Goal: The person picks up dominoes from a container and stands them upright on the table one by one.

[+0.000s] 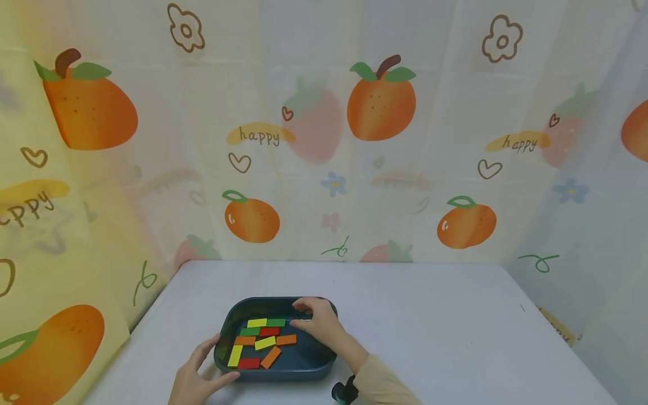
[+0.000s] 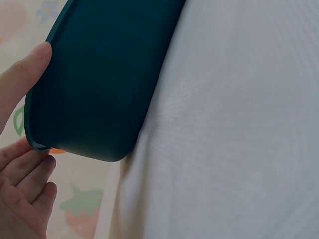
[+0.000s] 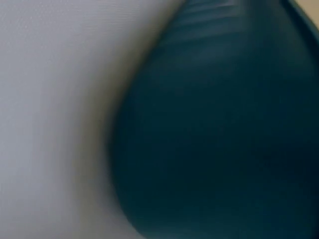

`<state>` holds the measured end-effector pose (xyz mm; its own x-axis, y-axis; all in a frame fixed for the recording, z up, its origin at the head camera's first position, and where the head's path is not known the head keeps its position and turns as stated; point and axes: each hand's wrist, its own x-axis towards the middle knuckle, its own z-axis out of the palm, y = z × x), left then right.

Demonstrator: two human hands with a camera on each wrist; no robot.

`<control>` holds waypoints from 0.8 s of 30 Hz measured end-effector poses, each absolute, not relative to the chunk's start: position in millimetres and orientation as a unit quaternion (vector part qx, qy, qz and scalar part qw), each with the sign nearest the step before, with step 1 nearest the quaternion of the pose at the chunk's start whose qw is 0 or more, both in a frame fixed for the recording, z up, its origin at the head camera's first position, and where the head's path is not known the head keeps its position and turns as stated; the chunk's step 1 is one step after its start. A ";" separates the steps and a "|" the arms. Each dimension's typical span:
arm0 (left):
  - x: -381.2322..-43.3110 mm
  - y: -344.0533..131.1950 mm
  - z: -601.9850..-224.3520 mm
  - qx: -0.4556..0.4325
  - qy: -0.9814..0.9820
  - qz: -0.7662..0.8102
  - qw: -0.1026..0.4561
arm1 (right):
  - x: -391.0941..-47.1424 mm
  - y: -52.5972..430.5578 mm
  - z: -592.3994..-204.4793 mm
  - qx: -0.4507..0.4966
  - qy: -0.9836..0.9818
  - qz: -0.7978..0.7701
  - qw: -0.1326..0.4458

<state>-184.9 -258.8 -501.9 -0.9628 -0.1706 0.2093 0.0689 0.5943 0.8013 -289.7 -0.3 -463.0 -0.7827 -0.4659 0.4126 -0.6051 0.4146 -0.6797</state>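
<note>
A dark teal tray (image 1: 309,368) stands on the white table, holding several flat blocks. Among them are a yellow block (image 1: 257,323), a green block (image 1: 276,322), a red block (image 1: 269,332) and an orange block (image 1: 286,340). At the tray's near left corner, my left hand (image 1: 197,374) grips the rim between thumb and fingers; the left wrist view shows the thumb (image 2: 35,62) on the rim. My right hand (image 1: 321,323) is over the tray's right part, thumb and fingers apart, and no block shows between them. The right wrist view is blurred and shows only the tray's side (image 3: 214,139).
The white table (image 1: 430,326) extends to the right of the tray and behind it. A fruit-printed curtain (image 1: 324,56) hangs behind and at both sides. Near my right sleeve (image 1: 385,385) a black object (image 1: 344,391) is partly visible.
</note>
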 end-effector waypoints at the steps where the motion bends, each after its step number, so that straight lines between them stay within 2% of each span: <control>1: -184.9 -259.1 -501.7 0.029 -0.882 -0.451 0.132 | -290.0 -3.1 -463.8 0.317 -0.840 0.435 0.071; 9: -183.8 -258.3 -498.3 0.041 -0.877 -0.465 0.114 | -292.8 -20.9 -473.4 0.290 -0.863 0.413 0.021; 20: -184.1 -258.5 -501.1 0.041 -0.888 -0.446 0.109 | -294.8 -27.8 -488.2 0.286 -0.883 0.372 0.003; 24: -183.9 -259.2 -502.4 0.035 -0.887 -0.443 0.123 | -294.3 -31.1 -488.4 0.290 -0.896 0.335 -0.010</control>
<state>-183.9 -259.2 -502.4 -0.9672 -0.1720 0.1872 0.0463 0.6048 0.7950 -294.3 -31.1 -488.4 -0.8311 -0.5271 0.1772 -0.5142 0.6072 -0.6058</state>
